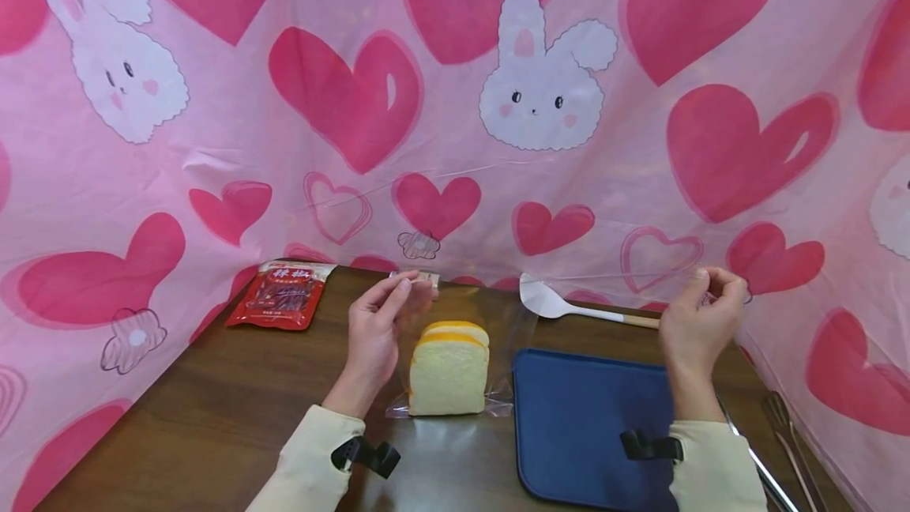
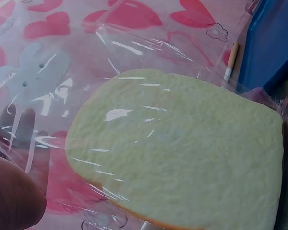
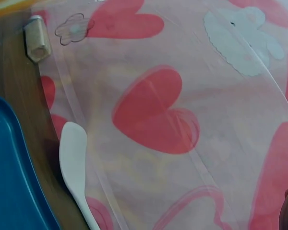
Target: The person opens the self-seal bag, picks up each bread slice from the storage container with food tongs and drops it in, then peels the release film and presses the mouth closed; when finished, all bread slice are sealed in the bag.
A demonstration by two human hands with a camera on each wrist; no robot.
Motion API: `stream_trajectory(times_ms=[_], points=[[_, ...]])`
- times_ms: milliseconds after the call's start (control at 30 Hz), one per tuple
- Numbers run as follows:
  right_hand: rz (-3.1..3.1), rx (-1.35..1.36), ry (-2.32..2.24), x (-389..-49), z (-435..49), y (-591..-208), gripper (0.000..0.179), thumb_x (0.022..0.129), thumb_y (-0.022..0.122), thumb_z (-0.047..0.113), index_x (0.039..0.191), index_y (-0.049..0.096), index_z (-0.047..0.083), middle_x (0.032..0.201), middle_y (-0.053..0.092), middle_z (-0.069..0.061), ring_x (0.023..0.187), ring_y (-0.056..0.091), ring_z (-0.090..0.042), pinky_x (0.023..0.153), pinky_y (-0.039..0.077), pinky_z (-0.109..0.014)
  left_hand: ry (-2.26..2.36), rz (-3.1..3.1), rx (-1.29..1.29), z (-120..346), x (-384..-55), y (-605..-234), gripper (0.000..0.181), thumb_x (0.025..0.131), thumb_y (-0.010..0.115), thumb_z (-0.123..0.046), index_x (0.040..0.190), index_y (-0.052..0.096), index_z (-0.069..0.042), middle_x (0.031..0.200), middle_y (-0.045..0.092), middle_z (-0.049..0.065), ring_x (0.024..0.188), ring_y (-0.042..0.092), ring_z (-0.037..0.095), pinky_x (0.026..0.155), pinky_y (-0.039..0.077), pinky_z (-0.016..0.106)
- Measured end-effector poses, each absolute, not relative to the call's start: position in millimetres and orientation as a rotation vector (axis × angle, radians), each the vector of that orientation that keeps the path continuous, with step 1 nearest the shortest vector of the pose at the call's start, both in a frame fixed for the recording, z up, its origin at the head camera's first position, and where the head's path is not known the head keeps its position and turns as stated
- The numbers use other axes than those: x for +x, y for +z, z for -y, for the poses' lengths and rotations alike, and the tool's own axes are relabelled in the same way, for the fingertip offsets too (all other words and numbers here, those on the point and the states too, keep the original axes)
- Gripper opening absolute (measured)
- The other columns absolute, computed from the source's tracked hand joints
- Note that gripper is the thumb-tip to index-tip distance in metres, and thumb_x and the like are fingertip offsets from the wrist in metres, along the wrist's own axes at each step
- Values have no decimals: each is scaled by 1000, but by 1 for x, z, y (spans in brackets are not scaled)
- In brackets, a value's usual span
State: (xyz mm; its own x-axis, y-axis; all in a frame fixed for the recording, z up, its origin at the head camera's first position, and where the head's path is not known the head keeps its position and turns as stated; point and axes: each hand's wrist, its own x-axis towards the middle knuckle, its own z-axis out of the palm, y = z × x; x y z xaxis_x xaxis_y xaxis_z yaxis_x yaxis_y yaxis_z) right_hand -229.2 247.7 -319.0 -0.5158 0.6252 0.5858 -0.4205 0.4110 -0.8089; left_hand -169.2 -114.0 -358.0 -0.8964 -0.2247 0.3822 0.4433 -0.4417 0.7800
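My left hand pinches the top of a clear plastic bag between thumb and fingers. Inside stand slices of bread, pale with an orange-yellow crust, upright on the table. The left wrist view shows the front bread slice close up through shiny film. Off to the right and raised, my right hand has its fingers curled with thumb against forefinger. A thin clear strip runs toward that hand in the right wrist view; its pinched end is hard to see.
Beneath the right forearm lies a blue tray. A white spatula is behind it, and metal utensils lie at the right edge. A red packet sits back left. A small white-capped container stands by the pink cloth backdrop.
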Motion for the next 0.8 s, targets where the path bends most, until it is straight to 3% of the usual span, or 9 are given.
stream_trajectory(times_ms=[333,533,700,800], points=[[1684,-281,1324,-220,-271,-324,5,110,51,29,112,53,26,101,45,26,101,47,3,88,37,-21,-2374,1373,-297,107,-170,-363,20,108,61,-12,117,79,-12,103,83,-1,95,81,16,93,63,37],[1685,-250,1248,-207,-294,-323,7,109,51,27,111,57,26,99,47,28,99,49,6,86,37,-20,-2373,1349,-304,105,-171,-365,21,107,62,-11,121,74,-1,102,83,1,95,81,19,91,64,35],[1759,-157,1167,-186,-313,-318,13,106,57,24,105,59,36,99,52,32,95,53,8,82,39,-18,-2365,1350,-288,106,-171,-364,18,107,61,-10,113,78,-12,101,83,0,93,81,16,90,64,34],[1827,-116,1087,-168,-323,-314,9,104,59,22,104,66,28,98,54,36,94,53,11,81,39,-15,-2351,1360,-264,108,-170,-362,18,107,61,-11,112,79,-14,100,83,0,92,81,15,90,64,33]])
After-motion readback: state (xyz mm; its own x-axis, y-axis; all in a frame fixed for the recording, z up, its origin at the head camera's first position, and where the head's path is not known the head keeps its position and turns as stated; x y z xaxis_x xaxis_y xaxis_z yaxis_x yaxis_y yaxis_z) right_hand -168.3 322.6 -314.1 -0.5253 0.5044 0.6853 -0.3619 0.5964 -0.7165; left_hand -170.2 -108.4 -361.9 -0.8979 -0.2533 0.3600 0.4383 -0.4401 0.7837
